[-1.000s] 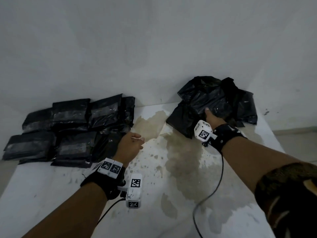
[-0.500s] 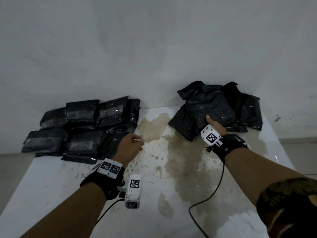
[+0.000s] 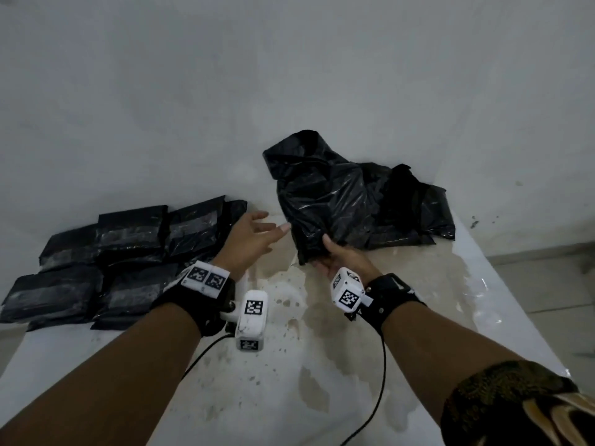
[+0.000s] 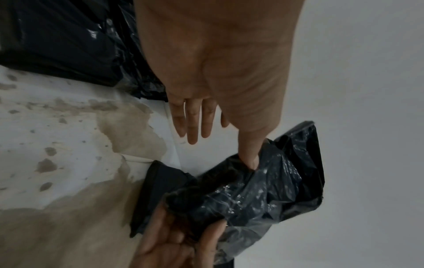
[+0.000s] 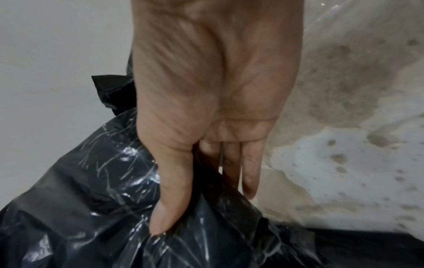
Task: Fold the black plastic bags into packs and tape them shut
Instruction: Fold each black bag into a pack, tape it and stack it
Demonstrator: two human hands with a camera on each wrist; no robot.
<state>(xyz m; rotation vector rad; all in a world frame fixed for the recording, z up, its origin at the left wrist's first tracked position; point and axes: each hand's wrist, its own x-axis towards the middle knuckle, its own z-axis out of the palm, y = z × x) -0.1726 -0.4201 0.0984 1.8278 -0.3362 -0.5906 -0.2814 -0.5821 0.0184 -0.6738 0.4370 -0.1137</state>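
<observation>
White stained surface [image 3: 289, 365] carries everything. Largest item: a loose heap of black plastic bags [image 3: 386, 204], unfolded, lying beyond the right-hand fingers. Number of bags in the heap cannot be counted; layers overlap.

Left of the left-hand fingers: taped packs [image 3: 128, 230], finished, stacked in overlapping rows. About seven visible; exact count uncertain where they overlap.

Right hand [image 3: 338, 262]: thumb on top, fingers [image 5: 250, 174] underneath, clamped on the near edge of one raised bag [image 3: 322, 201]. The bag hangs up off the heap, crumpled.

Left hand [image 3: 248, 239]: fingers spread and straight, holding nothing. In the left wrist view the thumb tip touches the bag's crinkled edge [image 4: 263, 181]; the other fingers are apart from it.

Step in hand, judged: drawing one bag free and getting a second grip. To do it well, the left hand should take the opposite corner, both hands pull the film taut, then lay it flat on the bare surface nearer than the fingers before folding. Risk: neighbouring bags drag along with thin film.

No tape visible in any view.
</observation>
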